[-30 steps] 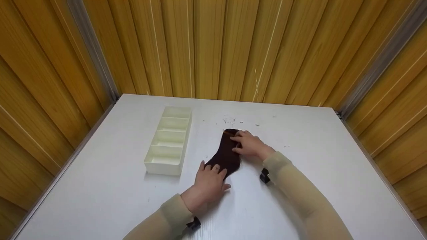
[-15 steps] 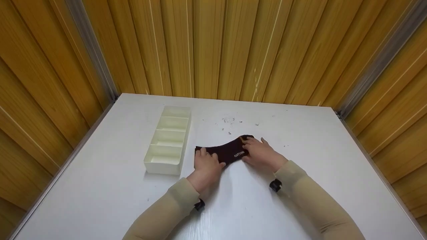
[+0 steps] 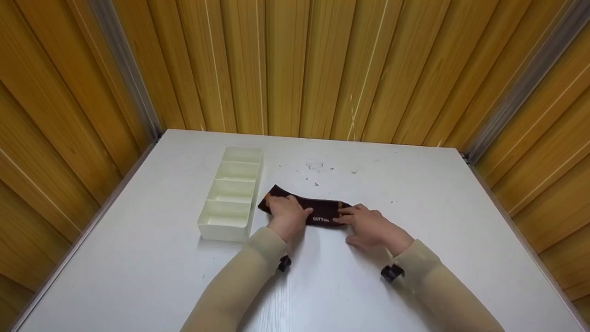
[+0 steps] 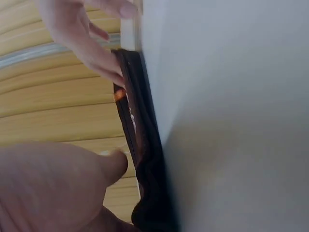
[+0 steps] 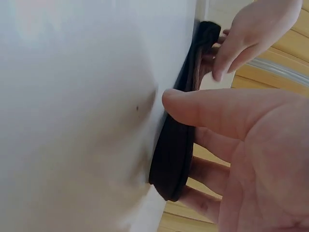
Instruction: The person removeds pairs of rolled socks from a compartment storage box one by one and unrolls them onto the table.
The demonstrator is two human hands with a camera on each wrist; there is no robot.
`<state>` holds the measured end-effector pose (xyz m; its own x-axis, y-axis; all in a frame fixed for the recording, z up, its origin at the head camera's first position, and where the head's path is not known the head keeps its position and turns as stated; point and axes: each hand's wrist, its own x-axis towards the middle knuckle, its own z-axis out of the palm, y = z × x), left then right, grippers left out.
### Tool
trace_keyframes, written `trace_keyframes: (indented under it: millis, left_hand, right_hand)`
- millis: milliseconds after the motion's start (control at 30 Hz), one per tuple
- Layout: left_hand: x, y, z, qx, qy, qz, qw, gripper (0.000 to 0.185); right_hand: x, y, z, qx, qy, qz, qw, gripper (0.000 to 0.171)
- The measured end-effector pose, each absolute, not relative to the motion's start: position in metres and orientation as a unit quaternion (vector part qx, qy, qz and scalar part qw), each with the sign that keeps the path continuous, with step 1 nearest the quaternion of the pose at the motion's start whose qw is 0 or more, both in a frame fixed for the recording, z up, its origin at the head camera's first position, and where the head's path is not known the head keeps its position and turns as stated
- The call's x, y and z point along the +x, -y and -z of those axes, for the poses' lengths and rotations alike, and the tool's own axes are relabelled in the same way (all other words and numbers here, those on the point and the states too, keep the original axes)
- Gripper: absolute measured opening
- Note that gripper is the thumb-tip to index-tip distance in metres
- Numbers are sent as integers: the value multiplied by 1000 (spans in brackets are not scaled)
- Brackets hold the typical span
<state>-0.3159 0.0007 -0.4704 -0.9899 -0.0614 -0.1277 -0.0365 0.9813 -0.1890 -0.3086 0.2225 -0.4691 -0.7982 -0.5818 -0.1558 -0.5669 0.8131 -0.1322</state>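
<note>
Roughly mid-way through smoothing, judging by the lie of the cloth: sock stretched flat, not yet folded or put away.

Left of the left hand: cream plastic organiser tray [image 3: 224, 233], long rectangle, four compartments in a row, hard glossy walls, nothing visible inside. Just beside the sock's left end, not touching as far as can be told.

Left hand [image 3: 288, 214]: fingers laid out over the sock's left end, pressing it down on the white matte table [image 3: 415, 193]. No pinch visible. Beige sleeve, small black clip at the wrist.

Between the hands: dark brown knitted sock [image 3: 322, 213], soft, thin, slightly curved strip, white "COTTON" lettering near the middle, small orange mark at the cuff end. Flat on the table, lengthwise left to right. Seen edge-on from the left wrist [image 4: 145, 159] and from the right wrist [image 5: 176, 145] as two thin layers, rounded at the toe end.

Right hand [image 3: 373, 228]: fingers straight on the sock's right end, thumb spread on the table at the near side. Pressing, not gripping.

Next move, as a judgement: a light pinch at one end while the other hand pins the limp knit, or likely to bunch and slide on the smooth top.

Beyond both hands: ribbed yellow-brown wood-look panels, grey metal corner strips.
</note>
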Motion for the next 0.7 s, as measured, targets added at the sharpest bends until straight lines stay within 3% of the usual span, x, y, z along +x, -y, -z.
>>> trace_keyframes:
  millis: [267, 433, 700]
  left_hand:
    - [-330, 14, 471, -16, -994, -33, 101, 107]
    - [-336, 25, 469, 5, -986, -133, 104, 105]
    - [-343, 29, 458, 42, -976, -151, 150, 94]
  right_hand:
    - [-282, -218, 471, -352, -929, 78, 86, 50]
    - [-272, -213, 473, -391, -912, 100, 74, 46]
    - [-258, -193, 478, -462, -877, 115, 63, 48]
